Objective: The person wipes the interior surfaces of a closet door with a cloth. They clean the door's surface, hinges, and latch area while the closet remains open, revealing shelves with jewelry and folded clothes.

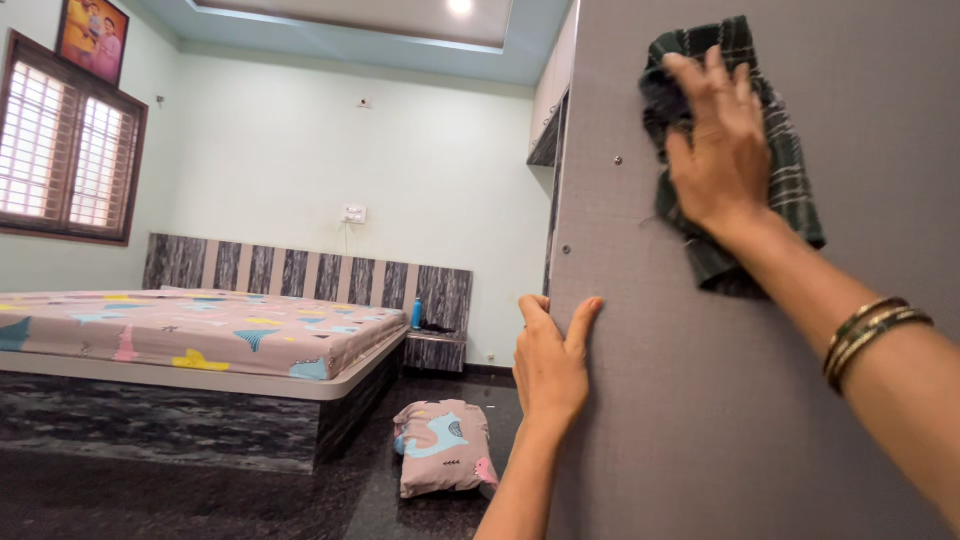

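Hands come first as we look. Our right hand [722,150] is up high, spread flat with the fingers a little apart, and it presses a cloth [790,170] against the grey door [720,400]. It does not pinch the cloth; the palm just holds it on the door. Our left hand [552,365] is lower down. Its fingers curl around the edge of the same door, with the thumb on the front, so it grips that edge.

We see that the cloth is dark green with thin pale lines making squares. It is bunched up and a bit hangs down below the hand. It sits near the top of the door, well above the left hand. We wear thin bangles [872,335] on the right wrist.

Past the door we see a bed [200,340] with a pink sheet, a pillow [442,445] lying on the dark floor [150,500], and a blue bottle [416,314] on a small table by the bed.
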